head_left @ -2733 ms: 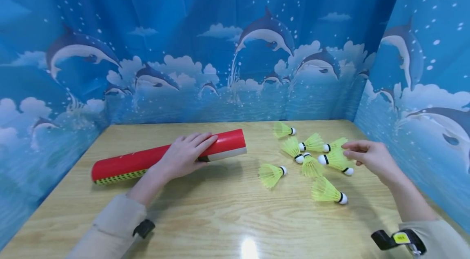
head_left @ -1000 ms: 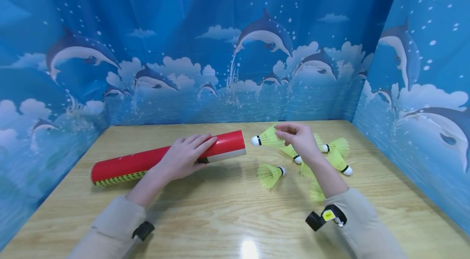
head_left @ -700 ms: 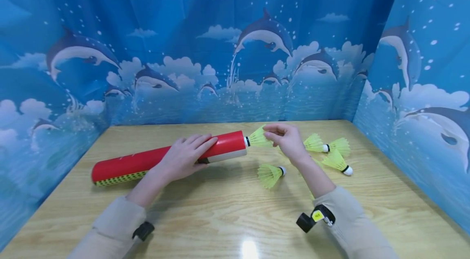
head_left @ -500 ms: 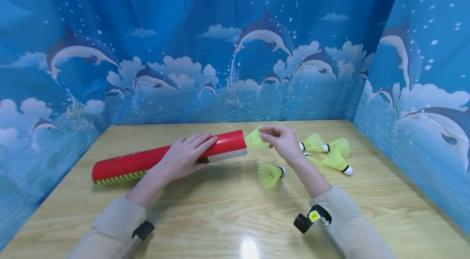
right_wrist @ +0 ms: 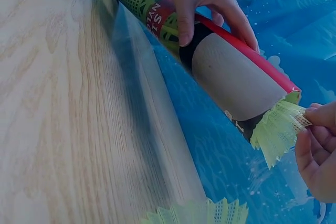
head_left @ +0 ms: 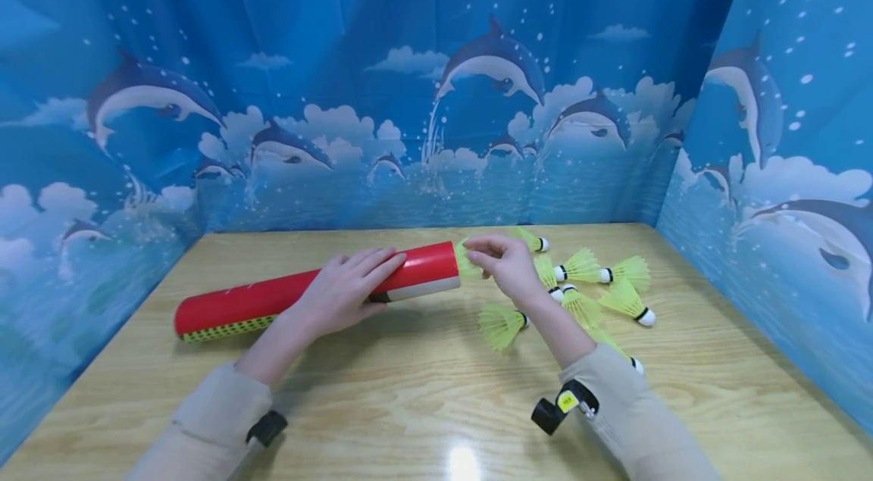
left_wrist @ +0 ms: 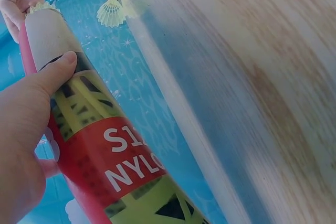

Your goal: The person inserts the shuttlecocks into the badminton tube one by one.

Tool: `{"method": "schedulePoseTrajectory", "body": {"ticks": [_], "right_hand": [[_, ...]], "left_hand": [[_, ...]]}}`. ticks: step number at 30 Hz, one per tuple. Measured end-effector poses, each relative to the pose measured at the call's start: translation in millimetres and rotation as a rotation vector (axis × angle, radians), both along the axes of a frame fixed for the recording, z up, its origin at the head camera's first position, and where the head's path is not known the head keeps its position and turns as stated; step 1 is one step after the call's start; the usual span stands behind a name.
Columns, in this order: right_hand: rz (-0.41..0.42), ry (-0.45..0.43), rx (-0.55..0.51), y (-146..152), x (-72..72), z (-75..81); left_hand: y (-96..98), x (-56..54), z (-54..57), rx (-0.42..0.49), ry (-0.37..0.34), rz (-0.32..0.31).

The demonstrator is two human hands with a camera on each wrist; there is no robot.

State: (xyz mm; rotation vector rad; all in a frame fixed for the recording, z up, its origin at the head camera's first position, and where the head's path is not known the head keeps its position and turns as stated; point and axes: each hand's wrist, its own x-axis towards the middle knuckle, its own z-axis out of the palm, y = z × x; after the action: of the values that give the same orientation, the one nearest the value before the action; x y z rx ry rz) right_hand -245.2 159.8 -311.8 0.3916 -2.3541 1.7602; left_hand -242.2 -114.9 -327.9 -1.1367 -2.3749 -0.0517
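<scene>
My left hand (head_left: 344, 288) grips a red shuttlecock tube (head_left: 252, 301) around its body, thumb on the near side, and holds its right end tilted up off the table. My right hand (head_left: 508, 265) pinches the skirt edge of a yellow shuttlecock (right_wrist: 281, 129) at the tube's open right end. Only the flared skirt shows; its cork lies hidden inside the tube. In the left wrist view, the thumb of the left hand (left_wrist: 26, 124) presses near the tube's pale end band.
Several yellow shuttlecocks with white corks lie on the wooden table (head_left: 409, 398) to the right, one (head_left: 501, 326) apart in front, others such as this shuttlecock (head_left: 627, 301) clustered. A dolphin-print curtain (head_left: 341, 87) stands behind and at the sides.
My right hand has picked a shuttlecock from the cluster, carried it left and pushed it cork-first into the tube's open end. My left hand has kept its grip on the tube.
</scene>
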Motion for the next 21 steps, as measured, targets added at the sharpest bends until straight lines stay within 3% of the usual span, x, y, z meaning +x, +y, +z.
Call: {"method": "schedulePoseTrajectory", "body": {"ticks": [10,21], "right_hand": [[0.013,-0.079,-0.086,-3.0,-0.8,-2.0],[-0.081,-0.069,-0.117,-4.8,-1.4,-4.5]], "left_hand": [[-1.0,-0.8,-0.6,-0.003,-0.001,0.005],[1.1,0.1,1.6,-0.004,-0.014,0.027]]}}
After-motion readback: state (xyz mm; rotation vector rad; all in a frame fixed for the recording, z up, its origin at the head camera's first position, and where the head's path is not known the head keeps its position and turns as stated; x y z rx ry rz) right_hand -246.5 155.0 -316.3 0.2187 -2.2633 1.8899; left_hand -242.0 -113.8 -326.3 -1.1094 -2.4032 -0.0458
